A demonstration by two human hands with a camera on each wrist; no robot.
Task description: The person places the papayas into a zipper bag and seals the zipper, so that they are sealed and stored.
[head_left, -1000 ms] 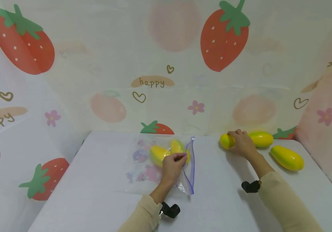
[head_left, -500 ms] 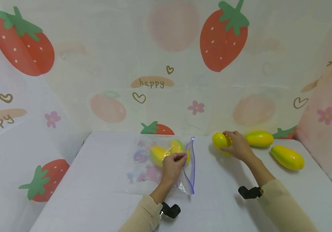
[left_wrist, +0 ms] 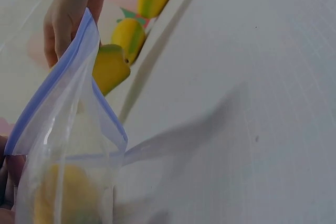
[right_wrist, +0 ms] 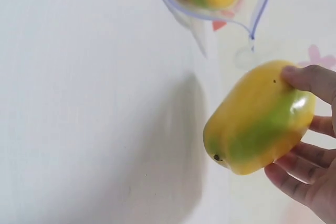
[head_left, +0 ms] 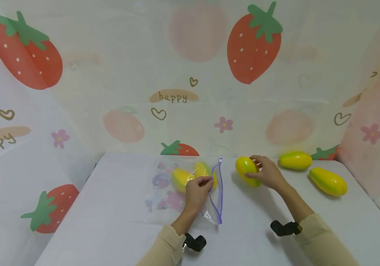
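Observation:
In the head view my left hand [head_left: 197,194] pinches the purple-edged rim of a clear zip bag [head_left: 163,210]. The bag's mouth gapes to the right, and yellow-green papayas [head_left: 180,177] show through its printed plastic. My right hand [head_left: 269,173] holds another papaya [head_left: 245,169] just right of that mouth. Up close in the right wrist view, the thumb lies on one side of this papaya [right_wrist: 257,119] and the fingers curl around the other. A shadow falls on the table beside it. In the left wrist view only a few left-hand fingertips [left_wrist: 13,169] show at the edge.
Two more papayas lie on the white table [head_left: 110,236]: one at the back [head_left: 296,160], the other papaya [head_left: 328,181] nearer the right edge. A strawberry-printed sheet [head_left: 126,55] stands behind the table and along its sides. Each wrist carries a small black camera [head_left: 194,242].
My right hand has brought its papaya leftward, away from the papaya at the back and closer to the bag, turning it more upright. The left hand has stayed at the bag's rim.

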